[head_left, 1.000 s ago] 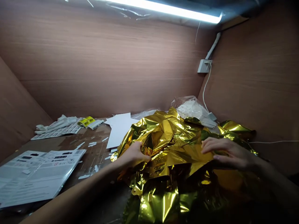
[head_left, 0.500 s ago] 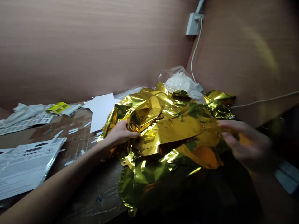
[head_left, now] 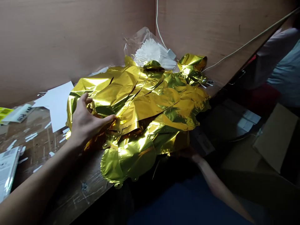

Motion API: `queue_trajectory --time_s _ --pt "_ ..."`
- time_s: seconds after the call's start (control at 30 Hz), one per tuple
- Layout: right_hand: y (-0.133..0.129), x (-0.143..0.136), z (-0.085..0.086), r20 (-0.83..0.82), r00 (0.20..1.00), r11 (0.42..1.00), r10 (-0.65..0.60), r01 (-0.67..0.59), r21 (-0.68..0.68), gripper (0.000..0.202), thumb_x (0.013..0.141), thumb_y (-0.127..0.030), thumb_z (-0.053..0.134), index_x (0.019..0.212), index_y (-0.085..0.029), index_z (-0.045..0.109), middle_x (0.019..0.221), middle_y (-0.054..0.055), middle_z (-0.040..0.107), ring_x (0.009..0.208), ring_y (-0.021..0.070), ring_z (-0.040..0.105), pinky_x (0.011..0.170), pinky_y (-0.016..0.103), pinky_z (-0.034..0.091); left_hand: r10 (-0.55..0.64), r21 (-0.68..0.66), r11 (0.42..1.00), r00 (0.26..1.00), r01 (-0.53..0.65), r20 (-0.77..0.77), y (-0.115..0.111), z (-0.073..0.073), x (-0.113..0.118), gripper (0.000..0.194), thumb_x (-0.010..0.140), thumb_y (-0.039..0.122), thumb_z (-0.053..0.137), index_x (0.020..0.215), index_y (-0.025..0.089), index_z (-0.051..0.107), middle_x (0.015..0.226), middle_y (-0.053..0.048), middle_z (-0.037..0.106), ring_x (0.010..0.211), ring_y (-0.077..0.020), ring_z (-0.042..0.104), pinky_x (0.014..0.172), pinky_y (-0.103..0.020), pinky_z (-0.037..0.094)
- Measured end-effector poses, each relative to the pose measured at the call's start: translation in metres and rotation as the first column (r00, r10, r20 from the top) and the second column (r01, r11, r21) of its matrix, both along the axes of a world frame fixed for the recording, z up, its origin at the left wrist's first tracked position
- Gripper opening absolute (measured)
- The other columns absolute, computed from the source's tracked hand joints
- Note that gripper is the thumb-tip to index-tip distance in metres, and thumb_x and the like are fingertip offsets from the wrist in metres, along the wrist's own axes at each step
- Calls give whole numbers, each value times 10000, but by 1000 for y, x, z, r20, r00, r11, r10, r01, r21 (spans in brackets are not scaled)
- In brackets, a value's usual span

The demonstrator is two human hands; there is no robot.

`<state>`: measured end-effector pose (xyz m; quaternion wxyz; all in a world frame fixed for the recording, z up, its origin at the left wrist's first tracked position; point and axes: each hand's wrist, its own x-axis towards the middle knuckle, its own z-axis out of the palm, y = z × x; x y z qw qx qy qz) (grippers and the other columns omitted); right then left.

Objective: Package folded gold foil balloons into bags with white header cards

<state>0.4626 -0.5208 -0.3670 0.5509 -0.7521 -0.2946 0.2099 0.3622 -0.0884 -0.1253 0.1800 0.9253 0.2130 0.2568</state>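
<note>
Head camera only: looks forward and down over table (head_left: 77,184), gold foil pile (head_left: 145,104) close, mid-view.

The left hand (head_left: 86,122) is spread against the near left side of a pile of shiny gold foil (head_left: 145,103) on the desk (head_left: 93,181). The right hand (head_left: 188,152), partly hidden in shadow, reaches under the foil's near edge. White cards (head_left: 59,104) lie left of the pile. Behind it, a clear bag (head_left: 150,51) of white sticks rests near a white cable (head_left: 159,29). Open cardboard (head_left: 276,137) stands at right.
</note>
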Motion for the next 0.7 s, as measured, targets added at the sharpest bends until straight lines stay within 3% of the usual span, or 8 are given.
queue_trajectory --time_s 0.1,0.23,0.3,0.4,0.5,0.57,0.67,0.7 --pt "11 6 -15 -195 980 999 38 -37 9 731 727 -530 902 1306 -174 633 1181 133 731 1054 354 704 885 458 611 38 153 987 996 -51 83 -10 10 -4 1171 666 436 924 1561 28 289 1515 -235 419 1291 -348 503 1107 -487 451" --pt "14 12 -22 -331 944 1000 10 -14 -10 526 733 -508 869 1109 -174 716 1084 126 752 1054 393 680 946 537 560 -16 293 956 997 -6 73 -33 39 -10 860 742 404 874 1426 31 511 1509 -252 430 1421 -429 384 1187 -573 340" --pt "9 13 -17 -395 918 1000 22 -27 -7 504 724 -477 868 1092 -167 720 1083 129 750 1070 396 670 965 546 543 -108 351 933 992 80 62 -51 51 -16 665 814 404 811 1348 76 589 1454 -206 517 1384 -394 454 1170 -566 373" --pt "-6 14 -3 -507 855 994 105 -102 35 492 663 -388 891 1073 -169 733 1052 107 757 1047 370 684 952 504 554 -375 340 870 927 357 -13 -86 54 -30 444 885 371 737 1261 159 634 1391 -135 604 1364 -331 520 1158 -532 423" --pt "-23 15 12 -614 763 979 202 -178 102 526 579 -341 886 1054 -165 744 1051 102 760 1031 345 698 907 428 573 -571 212 795 819 568 -52 -128 39 -56 343 905 255 704 1239 231 628 1373 -87 643 1292 -271 608 1090 -450 523" --pt "-33 15 17 -684 687 967 246 -218 129 548 574 -408 855 1035 -133 744 986 126 762 924 333 725 800 401 594 -677 55 730 732 681 -74 -156 21 -80 395 908 145 662 1283 254 601 1302 -72 694 1143 -209 696 970 -330 593" --pt "-44 16 20 -764 583 952 278 -274 138 605 708 -584 782 1078 -109 722 928 129 750 769 271 726 687 382 595 -851 -284 519 519 807 -81 -186 -20 -115 325 912 114 588 1186 282 632 1092 -51 765 915 -168 747 774 -256 617" --pt "-46 17 21 -779 561 948 280 -288 134 600 788 -617 743 1114 -114 708 952 120 744 764 247 719 692 378 595 -849 -386 516 517 765 -110 -193 -38 -124 283 925 126 560 1138 288 653 1052 -54 768 890 -175 746 757 -273 615"
